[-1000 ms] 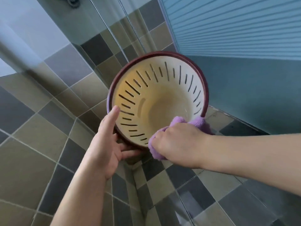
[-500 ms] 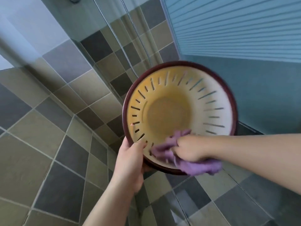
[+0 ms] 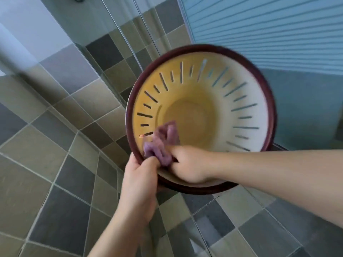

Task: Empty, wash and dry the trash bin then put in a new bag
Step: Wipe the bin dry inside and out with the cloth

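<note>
The trash bin (image 3: pixel 213 101), held tilted above the tiled floor (image 3: pixel 46 164) with its mouth turned toward the camera, has been raised and swung to the right over the last second, so more of its slotted inner wall is now exposed. Its near rim is gripped by the left hand (image 3: pixel 141 180). The purple cloth (image 3: pixel 163 143), clamped in the right hand (image 3: pixel 191 164), has been carried from outside the near rim onto the inner left wall, so drying is judged under way, with no new bag fitted yet.
</note>
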